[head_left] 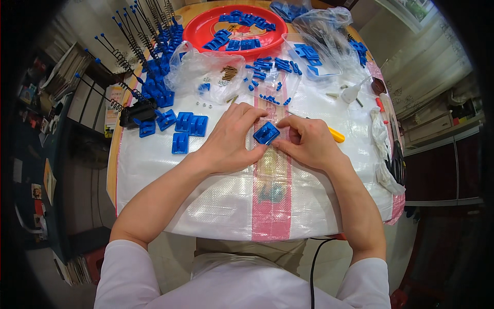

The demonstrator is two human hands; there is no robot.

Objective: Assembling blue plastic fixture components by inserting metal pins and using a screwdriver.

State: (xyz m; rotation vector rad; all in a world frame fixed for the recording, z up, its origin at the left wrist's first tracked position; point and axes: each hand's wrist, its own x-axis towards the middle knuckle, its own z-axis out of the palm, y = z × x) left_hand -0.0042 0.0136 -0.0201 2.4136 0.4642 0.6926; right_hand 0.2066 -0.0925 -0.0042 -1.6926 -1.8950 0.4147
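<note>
Between my two hands is a small square blue plastic bracket (266, 133) with a raised piece in its middle. My right hand (310, 140) pinches it at the right corner with thumb and fingers. My left hand (232, 138) curves around its left side, thumb close to the lower corner and index finger apart above it; the fingers stand apart. Left of my left hand, several similar blue brackets (191, 123) lie on the white woven sheet (216, 206). Past my right hand lies a yellow-handled tool (336, 135), partly hidden by the hand.
A red basin (193, 38) with blue parts stands at the far side. Blue assemblies with black springs and rods (157, 77) crowd the far left. Brass screws (229, 73) lie on a clear bag (190, 67). Small blue pieces (275, 100), a clear tray (329, 67) and a white bottle (351, 92) lie beyond.
</note>
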